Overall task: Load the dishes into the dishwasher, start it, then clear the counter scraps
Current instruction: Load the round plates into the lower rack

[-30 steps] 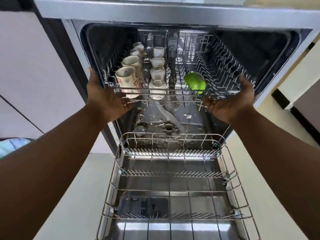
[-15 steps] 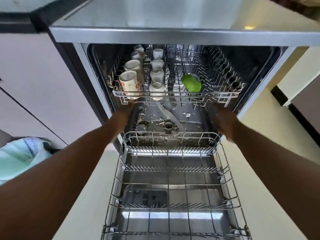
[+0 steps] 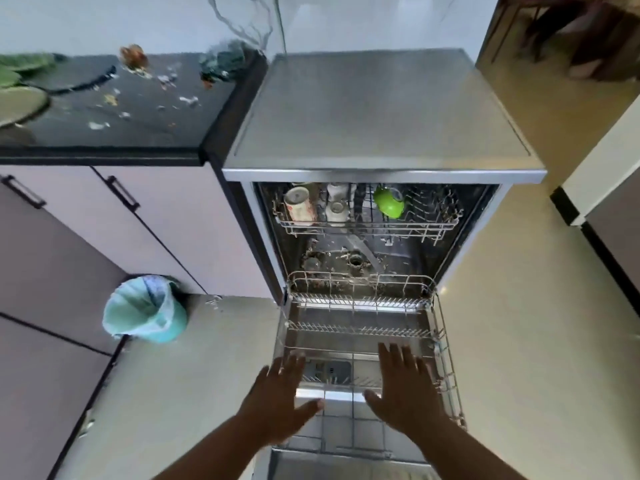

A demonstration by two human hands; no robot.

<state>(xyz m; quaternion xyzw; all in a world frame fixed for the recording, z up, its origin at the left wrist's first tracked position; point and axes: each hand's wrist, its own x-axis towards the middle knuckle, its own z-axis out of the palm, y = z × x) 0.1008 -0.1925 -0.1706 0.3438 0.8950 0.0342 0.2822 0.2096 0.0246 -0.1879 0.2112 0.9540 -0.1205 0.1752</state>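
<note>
On the tan kitchen floor, the empty lower rack [image 3: 360, 344], light, stiff wire on rollers, suits a front-rim push at six o'clock by the spread, empty left hand [image 3: 280, 403] and right hand [image 3: 403, 393].

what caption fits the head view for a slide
Open hands over the empty lower rack; cups in the upper rack.

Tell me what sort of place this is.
Most likely a home kitchen: an open dishwasher with cups in its upper rack, a dark counter strewn with food scraps, and a lined bin on the floor.
</note>
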